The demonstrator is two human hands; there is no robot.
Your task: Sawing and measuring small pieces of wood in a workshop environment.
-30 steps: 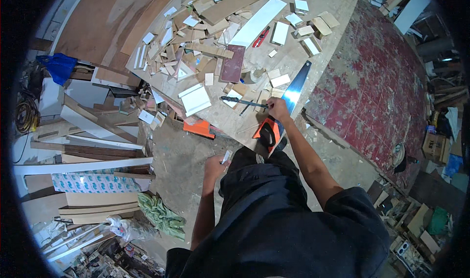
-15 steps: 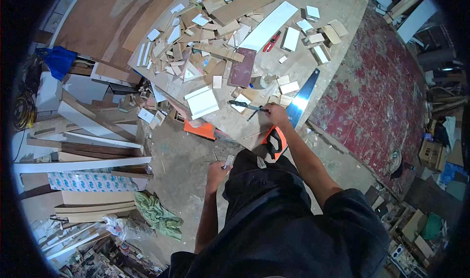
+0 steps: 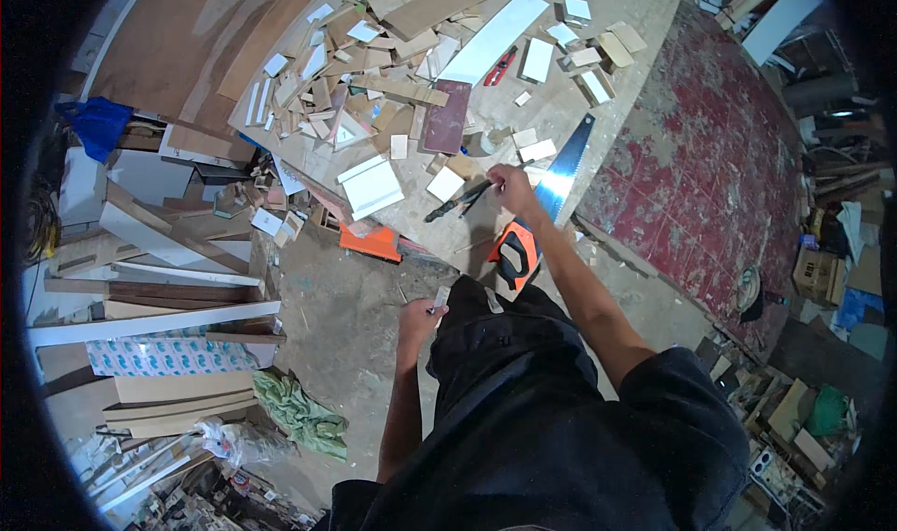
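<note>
My right hand (image 3: 512,191) is over the near part of the wooden worktable, its fingers closed around the end of a dark, slender tool (image 3: 452,208) whose exact kind I cannot make out. A handsaw (image 3: 517,251) with an orange and black handle lies beside that hand, its shiny blade pointing away along the table's right side. Down by my thigh, my left hand (image 3: 419,322) is closed on a small pale, flat piece (image 3: 440,300). White-faced blocks (image 3: 444,184) and a maroon board (image 3: 448,118) lie just beyond the dark tool.
Wood offcuts (image 3: 374,59) are heaped across the far left of the table, near a long white board (image 3: 495,40) and a red-handled tool (image 3: 501,66). An orange tool (image 3: 371,242) sits at the table's left edge. Stacked boards (image 3: 168,321) and green cloth (image 3: 299,414) are at left.
The view has shifted slightly. My right hand has moved a little away from me and left, and the dark tool has tilted, its far-left tip now lower. My left hand stays by my thigh.
</note>
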